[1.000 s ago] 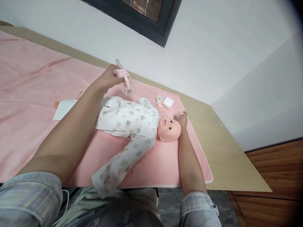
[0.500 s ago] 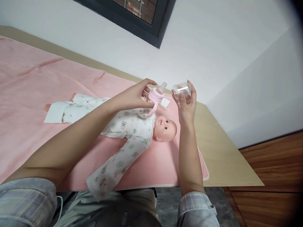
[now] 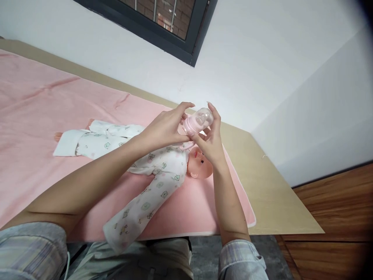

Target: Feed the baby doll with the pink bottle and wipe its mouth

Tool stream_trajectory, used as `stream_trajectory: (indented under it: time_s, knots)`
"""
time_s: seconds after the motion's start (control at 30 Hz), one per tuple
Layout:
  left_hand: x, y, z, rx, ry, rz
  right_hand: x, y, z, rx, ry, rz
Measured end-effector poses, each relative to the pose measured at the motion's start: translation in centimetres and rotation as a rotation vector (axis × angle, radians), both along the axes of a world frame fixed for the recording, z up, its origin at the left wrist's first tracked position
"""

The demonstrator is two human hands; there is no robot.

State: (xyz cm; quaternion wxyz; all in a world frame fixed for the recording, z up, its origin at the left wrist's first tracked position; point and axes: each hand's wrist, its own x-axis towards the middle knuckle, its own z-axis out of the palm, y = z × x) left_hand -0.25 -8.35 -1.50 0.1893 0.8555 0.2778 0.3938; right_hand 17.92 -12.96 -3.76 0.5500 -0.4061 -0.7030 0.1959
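A baby bottle with a pink collar and handles (image 3: 189,126) is held above the doll's chest by my left hand (image 3: 166,126), fingers wrapped round its body. Over its teat sits a clear cap (image 3: 204,116), which my right hand (image 3: 212,142) grips from the right, thumb at the pink collar. The bottle leans up and to the right. Beneath it a baby doll (image 3: 159,167) lies on its back in white printed clothes, its head partly hidden behind my right hand. One long sleeve hangs over the near edge.
A pink blanket (image 3: 186,206) lies under the doll on a tan table (image 3: 271,198). Behind stand a white wall (image 3: 241,70) and a dark window frame (image 3: 186,50). Wooden panels (image 3: 335,202) are at the right.
My right hand has moved left with the clear cap, which was apart from the bottle and now covers its teat. My left hand still holds the bottle.
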Motion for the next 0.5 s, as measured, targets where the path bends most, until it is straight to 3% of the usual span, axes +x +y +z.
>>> stream_trajectory:
  time_s: [0.17,0.27,0.37,0.5]
  knots:
    - [0.5,0.0,-0.5,0.125,0.04,0.061,-0.7,0.2,-0.4,0.007,0.022,-0.054]
    - [0.3,-0.8,-0.3,0.207,0.032,0.07,0.3,0.8,-0.4,0.053,0.019,-0.142]
    - [-0.9,-2.6,0.8,0.207,0.023,-0.011,3.2,2.1,-0.5,0.122,0.052,-0.27]
    - [-3.5,-5.1,3.1,0.13,0.077,-0.241,9.1,4.2,-1.6,0.159,0.053,-0.5]
